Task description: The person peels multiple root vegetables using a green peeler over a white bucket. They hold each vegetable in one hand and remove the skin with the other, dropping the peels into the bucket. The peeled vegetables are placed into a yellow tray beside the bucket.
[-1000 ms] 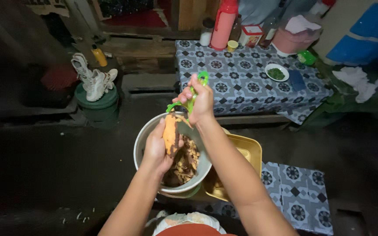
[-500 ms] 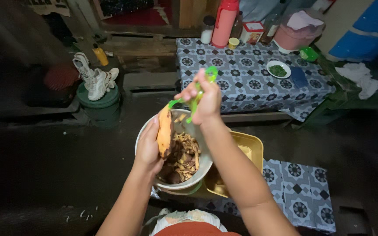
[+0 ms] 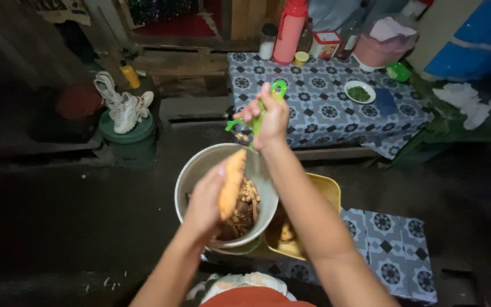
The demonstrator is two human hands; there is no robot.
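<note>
Left hand grips orange root tilted tip-away; right hand clasps green peeler.

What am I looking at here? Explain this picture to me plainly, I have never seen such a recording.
There is one view, from a camera worn on a person's head, looking down at their own bare arms. The left hand holds an orange root vegetable over a metal bucket with peelings inside. The right hand grips a green peeler, raised above the vegetable. A yellow tray sits beside the bucket on a dark floor. Behind is a patterned tablecloth with a red flask and a small dish of greens.
</note>
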